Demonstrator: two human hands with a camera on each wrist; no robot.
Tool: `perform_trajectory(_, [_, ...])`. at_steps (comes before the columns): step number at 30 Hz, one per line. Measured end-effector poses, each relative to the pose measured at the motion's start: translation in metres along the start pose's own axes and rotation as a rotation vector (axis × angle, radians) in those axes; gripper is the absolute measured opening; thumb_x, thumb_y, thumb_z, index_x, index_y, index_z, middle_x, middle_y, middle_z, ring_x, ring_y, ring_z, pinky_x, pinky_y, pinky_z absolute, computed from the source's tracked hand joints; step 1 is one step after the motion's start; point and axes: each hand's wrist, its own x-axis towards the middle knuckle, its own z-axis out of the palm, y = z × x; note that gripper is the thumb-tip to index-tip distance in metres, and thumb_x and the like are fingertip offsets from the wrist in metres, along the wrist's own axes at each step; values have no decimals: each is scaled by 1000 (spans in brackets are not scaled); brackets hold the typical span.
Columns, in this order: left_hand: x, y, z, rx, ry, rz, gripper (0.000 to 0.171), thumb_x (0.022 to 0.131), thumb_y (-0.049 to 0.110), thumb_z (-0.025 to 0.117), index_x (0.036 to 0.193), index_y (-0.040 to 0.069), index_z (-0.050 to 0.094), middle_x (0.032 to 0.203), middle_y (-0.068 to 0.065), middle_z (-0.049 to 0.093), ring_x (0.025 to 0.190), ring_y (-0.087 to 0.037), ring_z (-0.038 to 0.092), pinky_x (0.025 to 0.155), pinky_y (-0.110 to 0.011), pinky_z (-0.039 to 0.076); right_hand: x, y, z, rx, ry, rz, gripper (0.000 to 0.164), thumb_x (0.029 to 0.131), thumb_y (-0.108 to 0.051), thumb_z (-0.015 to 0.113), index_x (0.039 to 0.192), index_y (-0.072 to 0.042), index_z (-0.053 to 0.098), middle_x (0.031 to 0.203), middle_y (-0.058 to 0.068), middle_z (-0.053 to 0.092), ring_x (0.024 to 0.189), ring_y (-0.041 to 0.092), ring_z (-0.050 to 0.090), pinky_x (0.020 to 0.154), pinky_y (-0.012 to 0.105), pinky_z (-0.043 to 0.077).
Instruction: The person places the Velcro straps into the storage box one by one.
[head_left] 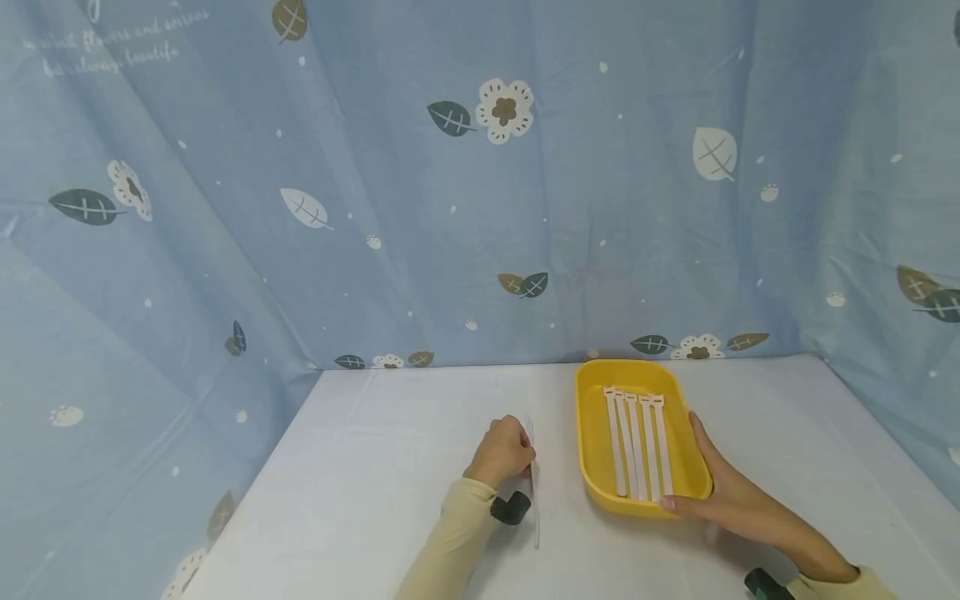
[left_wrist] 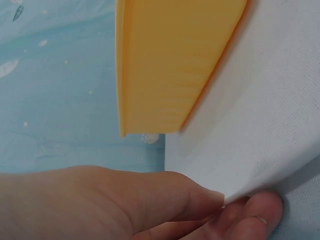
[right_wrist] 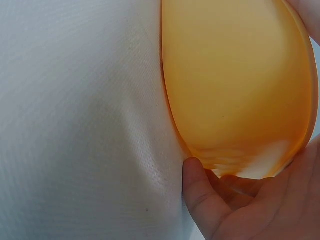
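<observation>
My left hand (head_left: 501, 452) is low over the white table, left of the tray. Between thumb and fingertips it pinches a thin white strap (head_left: 536, 521), seen edge-on, running lengthwise away from me past both sides of the fingers. In the left wrist view the thumb (left_wrist: 200, 195) meets the curled fingers at the white edge. My right hand (head_left: 723, 492) grips the near right corner of a yellow tray (head_left: 587, 450), thumb at the near rim and fingers along the right side. Inside the tray, several white hook-and-loop straps (head_left: 636, 446) lie side by side, slotted heads at the far end.
A white cloth covers the table (head_left: 360, 467). Behind it and at both sides hangs a blue curtain (head_left: 420, 200) with leaf and flower prints, close to the tray's far end. Black wrist cameras (head_left: 512, 508) are worn near both sleeves.
</observation>
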Motion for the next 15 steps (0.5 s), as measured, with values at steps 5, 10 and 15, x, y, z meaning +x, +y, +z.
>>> perform_trajectory(5, [-1, 0, -1, 5, -3, 6, 24, 91, 0, 68, 67, 4, 69, 58, -7, 71, 55, -15, 63, 52, -23, 41, 0, 0, 0, -3, -2, 2, 126, 90, -26, 76, 161, -16, -28, 168, 34, -12, 150, 66, 5, 105, 88, 21])
perform_trajectory(10, [0, 0, -1, 0, -6, 12, 22, 91, 0, 67, 70, 4, 69, 57, -8, 71, 55, -15, 64, 52, -23, 41, 0, -1, -1, -13, -5, 19, 127, 90, -28, 76, 160, -16, -29, 168, 35, -12, 150, 66, 5, 106, 88, 21])
perform_trajectory(15, [1, 0, -3, -32, -1, 17, 13, 90, -1, 67, 78, 0, 71, 59, -8, 71, 55, -15, 66, 56, -25, 46, 0, 0, -1, -15, -4, 26, 127, 90, -29, 76, 160, -16, -29, 168, 36, -11, 150, 67, 7, 106, 88, 23])
